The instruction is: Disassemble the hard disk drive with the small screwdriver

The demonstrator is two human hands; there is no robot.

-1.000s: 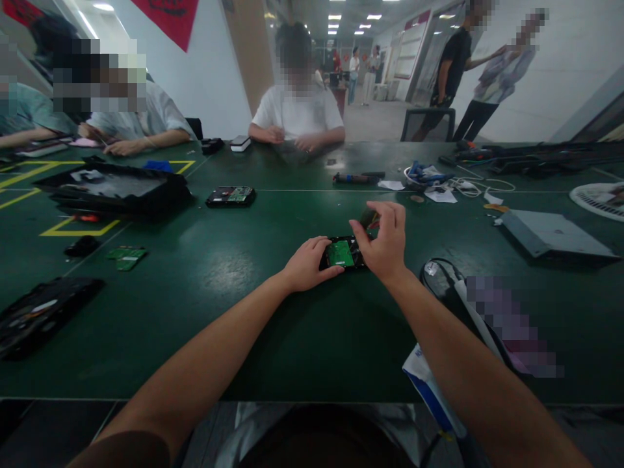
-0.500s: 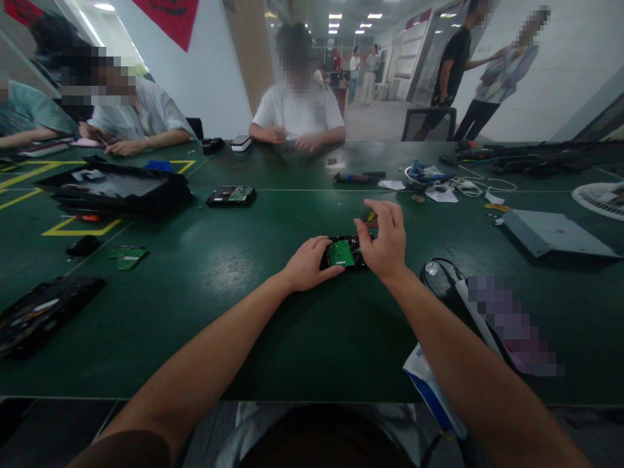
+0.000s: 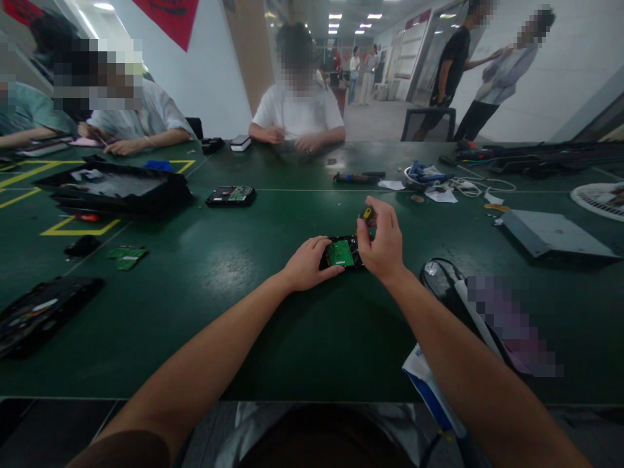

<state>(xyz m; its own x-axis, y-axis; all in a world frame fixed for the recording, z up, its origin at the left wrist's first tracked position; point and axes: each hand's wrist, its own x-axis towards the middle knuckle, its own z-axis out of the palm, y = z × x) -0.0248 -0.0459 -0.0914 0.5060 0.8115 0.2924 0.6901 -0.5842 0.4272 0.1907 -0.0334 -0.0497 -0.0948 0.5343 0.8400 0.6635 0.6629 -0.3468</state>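
Device (image 3: pixel 344 252), black with green board (image 3: pixel 340 253) exposed, at frame centre.
I observe the left hand (image 3: pixel 308 263) clasping its left end between thumb and fingers, presumably for steadiness; rightward, the right hand (image 3: pixel 384 237) curls around a dark-and-yellow handle (image 3: pixel 366 213), apparently for control.

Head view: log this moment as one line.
left hand: holding device with green board | right hand: holding yellow-ended tool | tool tip: hidden | grey metal box: on table, right
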